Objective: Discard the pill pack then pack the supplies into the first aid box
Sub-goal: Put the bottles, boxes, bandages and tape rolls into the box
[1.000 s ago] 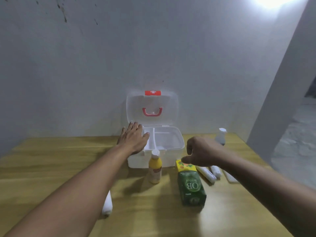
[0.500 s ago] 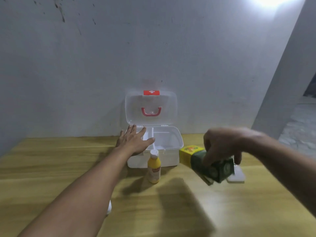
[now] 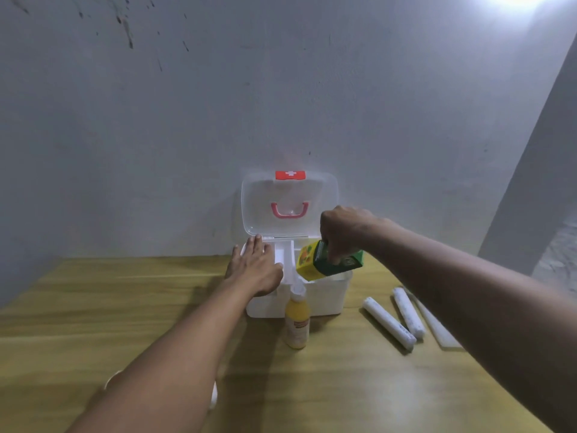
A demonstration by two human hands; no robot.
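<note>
The white first aid box (image 3: 324,296) stands open at the back of the wooden table, its clear lid (image 3: 288,189) with a red handle leaning against the wall. My left hand (image 3: 256,268) lies flat on the box's left rim, fingers spread. My right hand (image 3: 343,234) grips a green and yellow carton (image 3: 321,260) from above and holds it tilted over the box's right compartment. A yellow bottle (image 3: 297,323) with a white cap stands upright just in front of the box.
Two white rolls (image 3: 388,323) (image 3: 409,312) lie side by side on the table right of the box, with a flat white piece (image 3: 437,328) beyond them. Another white roll (image 3: 213,395) peeks out under my left forearm. A grey wall rises behind.
My right hand took the green carton off the table, lifted it and carried it left and back over the open box. The left hand has stayed on the box's rim.
</note>
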